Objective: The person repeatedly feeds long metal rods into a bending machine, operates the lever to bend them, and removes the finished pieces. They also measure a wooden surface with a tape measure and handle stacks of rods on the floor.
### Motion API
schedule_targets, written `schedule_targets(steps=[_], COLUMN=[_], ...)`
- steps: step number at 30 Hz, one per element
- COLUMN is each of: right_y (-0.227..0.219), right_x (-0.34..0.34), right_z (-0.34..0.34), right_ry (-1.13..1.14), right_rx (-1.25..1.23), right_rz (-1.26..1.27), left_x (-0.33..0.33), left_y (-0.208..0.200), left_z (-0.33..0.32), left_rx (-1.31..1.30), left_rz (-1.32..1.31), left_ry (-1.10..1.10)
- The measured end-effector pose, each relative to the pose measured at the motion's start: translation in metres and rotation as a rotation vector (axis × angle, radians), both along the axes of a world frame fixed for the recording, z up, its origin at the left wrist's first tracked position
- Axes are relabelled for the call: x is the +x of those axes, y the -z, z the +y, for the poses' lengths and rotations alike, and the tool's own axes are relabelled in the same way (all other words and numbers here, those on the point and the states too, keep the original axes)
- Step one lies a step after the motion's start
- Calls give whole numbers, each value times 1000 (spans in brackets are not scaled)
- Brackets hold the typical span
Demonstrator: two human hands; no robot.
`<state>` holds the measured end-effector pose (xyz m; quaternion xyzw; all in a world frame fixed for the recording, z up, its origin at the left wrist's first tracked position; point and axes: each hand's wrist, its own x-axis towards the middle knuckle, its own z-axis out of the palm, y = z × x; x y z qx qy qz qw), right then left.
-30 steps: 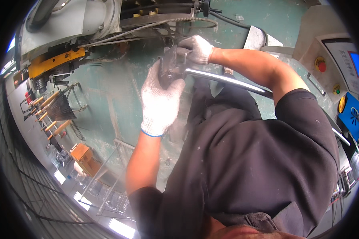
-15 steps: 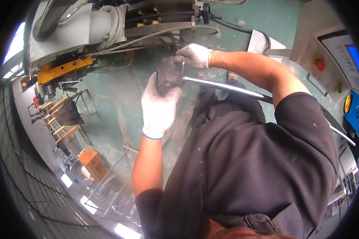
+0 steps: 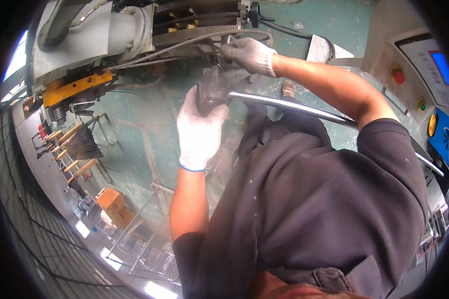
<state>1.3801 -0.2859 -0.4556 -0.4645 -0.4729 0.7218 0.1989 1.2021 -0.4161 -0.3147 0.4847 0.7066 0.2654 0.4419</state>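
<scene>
My left hand [image 3: 200,132], in a white knit glove, is closed round the lower part of a smoky, see-through piece [image 3: 212,93]. Its exact kind is hard to make out. Above and to the right of it, my right hand [image 3: 252,54], also gloved, is curled round a small tool with a metal end [image 3: 228,40], whose kind I cannot tell. A gap separates the right hand from the see-through piece. A shiny metal bar [image 3: 284,103] runs from beside that piece to the right, passing under my right forearm.
Machinery with a ribbed hose [image 3: 189,41] and a yellow beam [image 3: 77,87] stands at the upper left. To the right is a control panel with a red button [image 3: 397,74]. A rack with wooden handles [image 3: 75,149] and an orange-brown box [image 3: 111,200] are at left.
My right hand has moved up and away from the see-through piece, with the metal-ended tool in its grip. My left hand keeps its hold in nearly the same place.
</scene>
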Motion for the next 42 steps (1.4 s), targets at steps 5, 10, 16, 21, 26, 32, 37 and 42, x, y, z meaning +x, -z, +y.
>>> schedule_targets(steps=[5,10,16,21,26,32,37,42], right_y=[-39,-55,-20,-13,-14,-22,-13,-38], right_x=[15,14,17,14,18,16,12,13], right_z=[-29,-28,-28,-39,-43,-48,-51,-49], right_ry=[-344,-360,-325,-284,-301,-247,-233,-213], right_rx=[205,126,-45,-161,-229,-282,-247,-134], right_rz=[-91,-119,81,137,103,52,78,7], left_x=[3,3,-8,-1,-6,-2,-4,-7], left_y=[-10,-21,-6,-13,1,-13,-16,-7], left_z=[11,26,4,8,-6,18,22,1], left_rx=[-66,-89,-22,-43,60,-29,-42,1], left_rz=[81,201,94,87,69,123,199,32], left_ry=[46,159,61,52,27,129,175,52])
